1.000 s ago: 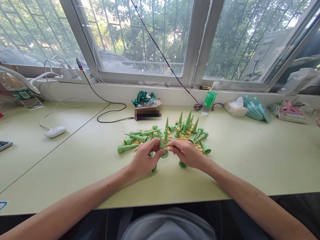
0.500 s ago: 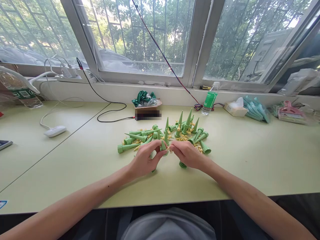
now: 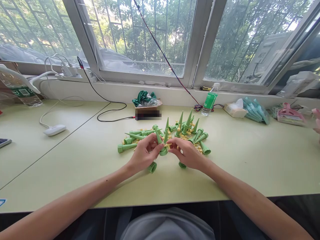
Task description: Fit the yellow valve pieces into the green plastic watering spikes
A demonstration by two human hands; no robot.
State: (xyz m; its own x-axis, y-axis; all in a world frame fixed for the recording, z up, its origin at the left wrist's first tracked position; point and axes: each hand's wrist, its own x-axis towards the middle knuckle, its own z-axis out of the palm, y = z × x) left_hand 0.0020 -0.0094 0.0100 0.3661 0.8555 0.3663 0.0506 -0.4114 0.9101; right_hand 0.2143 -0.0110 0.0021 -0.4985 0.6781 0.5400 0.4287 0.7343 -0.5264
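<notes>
My left hand (image 3: 144,151) is closed around a green plastic plant watering spike (image 3: 159,137), its point up and its wide collar low. My right hand (image 3: 184,151) pinches a small pale yellow valve piece (image 3: 168,145) at the side of that spike; whether it sits in the spike's side I cannot tell. Behind both hands lies a pile of green spikes (image 3: 198,135) with small yellow pieces among them, a few spikes standing upright. One green spike's open end (image 3: 152,167) shows under my left hand, another green collar (image 3: 182,165) under my right.
Behind the pile stands a small cardboard box (image 3: 148,106) with green wrapping. A water bottle (image 3: 210,100), a tissue box (image 3: 235,110) and teal packets (image 3: 255,110) line the back. A white mouse-like device (image 3: 55,130) and cables lie left. Part of another person's hand (image 3: 317,120) appears at the right edge.
The spike in my left hand has tipped more upright and its collar shows now. My right hand has shifted slightly left, bringing the yellow piece against the spike. Another hand has appeared far right.
</notes>
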